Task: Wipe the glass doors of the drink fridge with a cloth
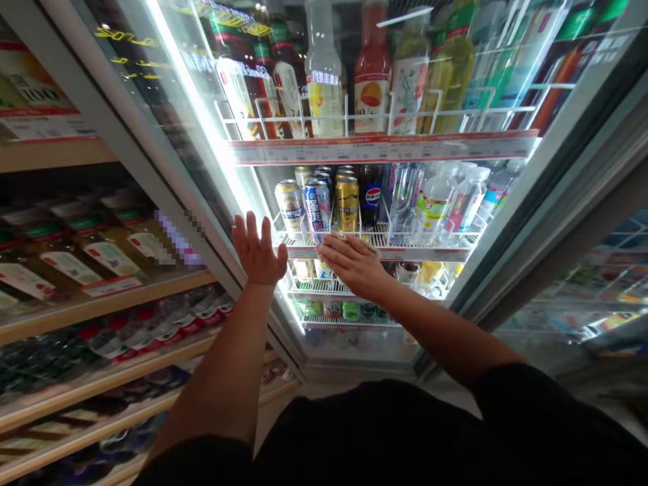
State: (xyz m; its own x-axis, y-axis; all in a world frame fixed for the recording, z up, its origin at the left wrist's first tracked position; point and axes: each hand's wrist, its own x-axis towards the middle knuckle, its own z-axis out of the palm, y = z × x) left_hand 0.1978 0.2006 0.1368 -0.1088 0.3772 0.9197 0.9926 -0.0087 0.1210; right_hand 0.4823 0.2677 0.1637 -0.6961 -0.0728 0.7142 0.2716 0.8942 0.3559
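I stand before an open drinks fridge. My left hand is open, fingers spread, palm flat against the glass door near its edge. My right hand is open with fingers stretched flat, reaching to the front of the wire shelf. Its fingertips touch the base of a blue and white can. Beside that can stand a white and gold can, a gold can and a dark Pepsi bottle.
The upper shelf carries tall juice and tea bottles. Clear water bottles fill the right of the middle shelf. Lower shelves hold more cans and cups. Wooden store shelves with bottles run along the left. The right door frame slants upward.
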